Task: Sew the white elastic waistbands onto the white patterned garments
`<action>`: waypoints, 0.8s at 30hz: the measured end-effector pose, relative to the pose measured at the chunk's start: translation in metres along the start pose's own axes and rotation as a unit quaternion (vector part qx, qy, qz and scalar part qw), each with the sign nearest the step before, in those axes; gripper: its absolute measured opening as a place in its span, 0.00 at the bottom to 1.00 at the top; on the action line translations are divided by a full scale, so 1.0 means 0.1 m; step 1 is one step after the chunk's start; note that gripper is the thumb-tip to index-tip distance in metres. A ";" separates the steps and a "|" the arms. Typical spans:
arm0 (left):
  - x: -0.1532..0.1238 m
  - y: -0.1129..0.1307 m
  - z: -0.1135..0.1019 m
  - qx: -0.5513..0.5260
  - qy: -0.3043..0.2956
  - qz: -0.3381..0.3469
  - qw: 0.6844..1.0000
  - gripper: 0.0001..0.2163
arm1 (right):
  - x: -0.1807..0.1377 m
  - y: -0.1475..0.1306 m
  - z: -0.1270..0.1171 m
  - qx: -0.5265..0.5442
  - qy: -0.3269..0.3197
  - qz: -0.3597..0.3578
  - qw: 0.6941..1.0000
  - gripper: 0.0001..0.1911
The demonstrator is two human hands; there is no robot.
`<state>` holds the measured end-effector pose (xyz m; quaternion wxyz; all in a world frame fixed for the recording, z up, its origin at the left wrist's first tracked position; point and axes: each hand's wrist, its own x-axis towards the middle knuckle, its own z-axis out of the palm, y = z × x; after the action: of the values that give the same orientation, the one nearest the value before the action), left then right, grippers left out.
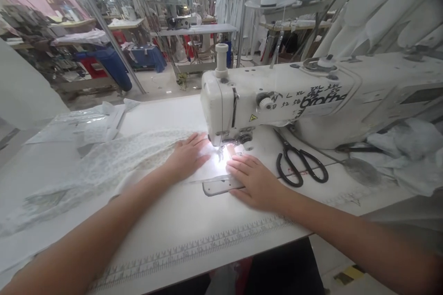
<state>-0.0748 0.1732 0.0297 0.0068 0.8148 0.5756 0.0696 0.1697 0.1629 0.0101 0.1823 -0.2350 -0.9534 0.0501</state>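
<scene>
I sit at a white sewing machine (277, 97) on a white table (194, 230). My left hand (188, 154) lies flat, fingers stretched out, on a pale patterned fabric (114, 161) just left of the lit needle area (219, 150). My right hand (254, 177) also lies flat with fingers extended, pressing the fabric's edge over the metal needle plate (216, 187) just right of the needle. The fabric trails away to the left across the table.
Black scissors (299, 163) lie on the table right of my right hand. A heap of white cloth (404, 152) sits at the far right. A printed ruler strip (194, 249) runs along the table's front edge. More tables and hanging white garments fill the workshop behind.
</scene>
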 end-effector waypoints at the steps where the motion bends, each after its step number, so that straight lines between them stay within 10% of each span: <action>1: -0.02 0.02 0.00 -0.001 0.010 0.003 1.000 0.15 | 0.00 0.00 0.00 0.002 -0.003 0.005 1.000 0.26; 7: -0.24 0.29 0.06 -0.120 0.049 0.102 0.986 0.13 | -0.01 0.01 0.01 0.010 -0.014 0.013 1.000 0.27; 24: -0.21 0.29 0.10 -0.133 0.016 0.083 0.988 0.16 | 0.04 0.04 -0.01 0.017 -0.024 0.025 0.999 0.30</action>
<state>-0.0531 0.1447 0.0207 0.0995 0.8502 0.4920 0.1590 0.1685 0.1683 0.0113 0.1624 -0.2543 -0.9503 0.0767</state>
